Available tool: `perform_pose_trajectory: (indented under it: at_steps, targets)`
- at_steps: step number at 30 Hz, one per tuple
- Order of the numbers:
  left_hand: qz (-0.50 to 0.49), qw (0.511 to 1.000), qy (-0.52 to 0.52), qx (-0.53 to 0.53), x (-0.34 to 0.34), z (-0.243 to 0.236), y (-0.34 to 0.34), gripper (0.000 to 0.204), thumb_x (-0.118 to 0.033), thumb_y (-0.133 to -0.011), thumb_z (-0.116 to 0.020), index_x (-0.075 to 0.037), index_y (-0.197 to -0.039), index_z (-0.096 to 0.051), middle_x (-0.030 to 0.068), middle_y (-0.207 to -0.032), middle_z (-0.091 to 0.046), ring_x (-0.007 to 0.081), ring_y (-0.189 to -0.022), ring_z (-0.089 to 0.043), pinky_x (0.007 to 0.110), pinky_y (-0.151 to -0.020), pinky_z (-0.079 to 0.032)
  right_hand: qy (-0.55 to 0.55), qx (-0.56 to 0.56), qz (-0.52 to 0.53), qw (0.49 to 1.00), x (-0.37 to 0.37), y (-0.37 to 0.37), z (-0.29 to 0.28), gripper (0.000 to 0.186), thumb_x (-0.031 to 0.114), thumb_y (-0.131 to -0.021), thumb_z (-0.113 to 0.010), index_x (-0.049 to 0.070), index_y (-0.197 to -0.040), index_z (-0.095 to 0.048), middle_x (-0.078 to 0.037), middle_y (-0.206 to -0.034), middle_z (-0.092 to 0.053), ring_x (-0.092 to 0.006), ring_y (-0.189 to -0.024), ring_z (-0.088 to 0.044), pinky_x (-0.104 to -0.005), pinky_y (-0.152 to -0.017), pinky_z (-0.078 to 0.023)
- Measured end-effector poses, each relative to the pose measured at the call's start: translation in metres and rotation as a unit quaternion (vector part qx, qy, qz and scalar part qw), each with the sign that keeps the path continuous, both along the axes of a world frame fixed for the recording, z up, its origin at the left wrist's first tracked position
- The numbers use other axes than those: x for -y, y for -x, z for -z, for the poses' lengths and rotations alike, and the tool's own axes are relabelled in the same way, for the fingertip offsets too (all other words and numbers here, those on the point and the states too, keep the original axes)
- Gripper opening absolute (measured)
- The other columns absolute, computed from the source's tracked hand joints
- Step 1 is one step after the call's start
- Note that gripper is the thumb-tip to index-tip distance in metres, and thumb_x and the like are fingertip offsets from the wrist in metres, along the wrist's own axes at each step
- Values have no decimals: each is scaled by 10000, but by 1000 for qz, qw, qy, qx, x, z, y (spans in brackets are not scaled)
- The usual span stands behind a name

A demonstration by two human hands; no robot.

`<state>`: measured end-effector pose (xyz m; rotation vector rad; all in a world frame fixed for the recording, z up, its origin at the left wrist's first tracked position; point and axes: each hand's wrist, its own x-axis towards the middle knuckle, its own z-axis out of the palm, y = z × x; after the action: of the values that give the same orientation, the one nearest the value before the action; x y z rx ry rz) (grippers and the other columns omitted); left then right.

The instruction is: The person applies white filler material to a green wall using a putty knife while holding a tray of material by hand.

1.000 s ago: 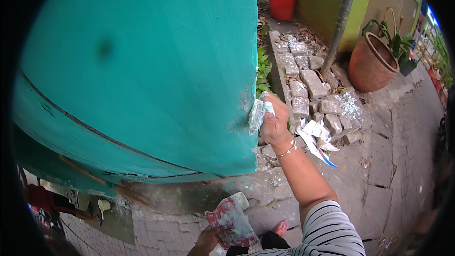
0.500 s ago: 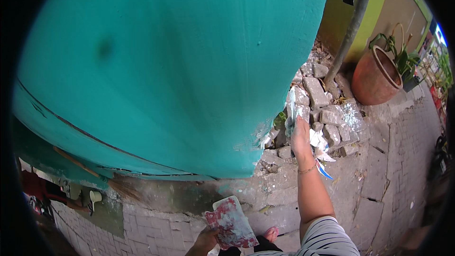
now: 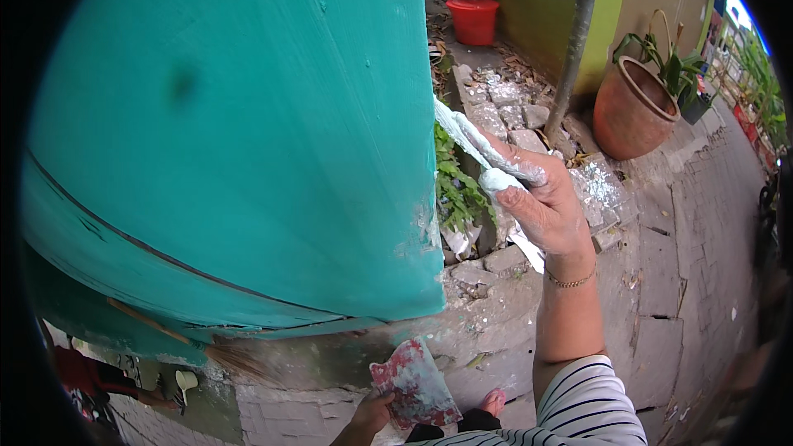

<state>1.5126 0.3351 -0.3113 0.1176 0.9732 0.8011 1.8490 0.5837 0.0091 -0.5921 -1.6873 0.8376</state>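
My right hand (image 3: 549, 206), dusted white, grips a putty knife (image 3: 467, 139) coated in pale putty. The knife is raised at the vertical corner of the turquoise wall (image 3: 273, 116), with its tip at or very near the edge; contact is hard to tell. The lower edge of that corner shows scuffed greyish patches. My left hand (image 3: 370, 417), low at the bottom of the view, holds a red board (image 3: 417, 388) smeared with pale grey putty.
A broom (image 3: 231, 359) leans at the wall's foot. At lower left are a person (image 3: 87, 372) and a cream dipper (image 3: 186, 384). Right lie broken pavers (image 3: 508, 95), a pole (image 3: 574, 49), a clay pot (image 3: 628, 116) and, farther back, a red bucket (image 3: 472, 21).
My right hand has swung right and, after dipping lower, risen with the knife now angled up toward the wall edge. My left hand still holds the board low.
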Motion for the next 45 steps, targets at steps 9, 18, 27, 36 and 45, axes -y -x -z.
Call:
perform_pose_trajectory:
  at_steps: [9, 18, 27, 36, 45]
  targets:
    - [12, 1000, -5, 5, 13, -14, 40, 454, -18, -875, -566, 11, -1314, -456, 127, -1248, -590, 280, -1171, -562, 454, -1028, -420, 165, 151, 14, 975, 49, -26, 65, 459, 106, -885, -650, -27, -1313, -548, -66, -1091, -668, -99, -895, -542, -271, -836, -452]
    - [19, 999, -36, 10, 12, -33, 33, 458, -22, -873, -567, -7, -1318, -459, 119, -1253, -586, 271, -1176, -555, 447, -1035, -416, 28, -34, 70, 997, 44, 11, 7, 403, 117, -884, -677, -20, -1256, -604, -32, -1031, -665, -64, -895, -533, -234, -807, -441]
    - [16, 999, -37, 8, 27, -29, 52, 483, 1, -873, -544, -12, -1341, -425, 122, -1274, -570, 272, -1187, -545, 448, -1040, -407, 294, -88, 65, 949, 92, -19, 86, 371, 244, -868, -718, -23, -1119, -660, 30, -849, -629, -28, -713, -475, -214, -598, -378]
    - [46, 997, -52, 25, 36, -14, 52, 536, -2, -888, -536, -49, -1399, -379, 115, -1312, -548, 287, -1212, -533, 476, -1045, -412, 284, 22, 93, 954, 82, 15, 92, 367, 39, -879, -614, -16, -1242, -609, 21, -1014, -651, -61, -876, -527, -228, -793, -457]
    - [40, 999, -34, 17, 49, -13, 67, 447, -13, -885, -553, -12, -1322, -461, 113, -1260, -583, 260, -1162, -567, 445, -1005, -443, 97, 61, 379, 918, 141, 73, 98, 591, -66, -863, -517, -23, -1435, -375, -112, -1272, -563, -152, -1084, -538, -283, -939, -424]
